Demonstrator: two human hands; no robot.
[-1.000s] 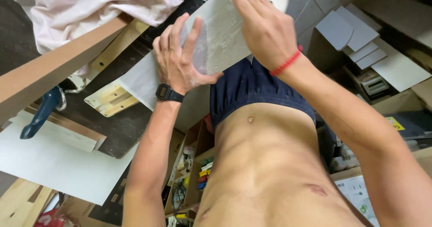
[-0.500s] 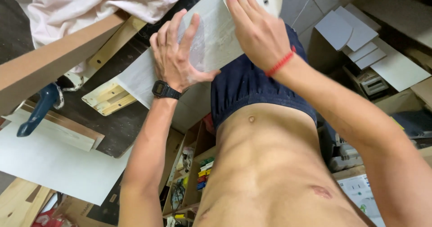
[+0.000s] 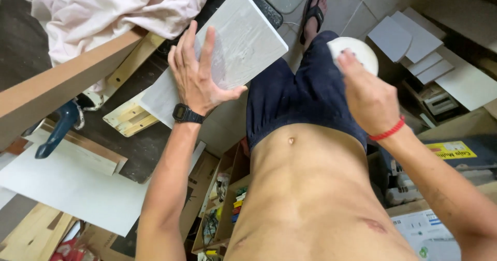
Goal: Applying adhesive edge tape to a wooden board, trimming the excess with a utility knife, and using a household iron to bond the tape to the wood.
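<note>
Under flat, open left hand (image 3: 199, 80) 1 white board (image 3: 233, 54); right-hand (image 3: 368, 96) grip w/ 1 white disc (image 3: 357, 54).

yellow label (image 3: 455, 149) on dark case, 3 o'clock | white printed box (image 3: 424, 235), 5 o'clock | brown cardboard box (image 3: 199, 180), 7 o'clock

A single head-worn camera looks steeply down the person's own bare torso, close to both raised hands, towards the grey workshop floor (image 3: 357, 7) and the brown wooden counter (image 3: 62, 92) at the left edge
</note>
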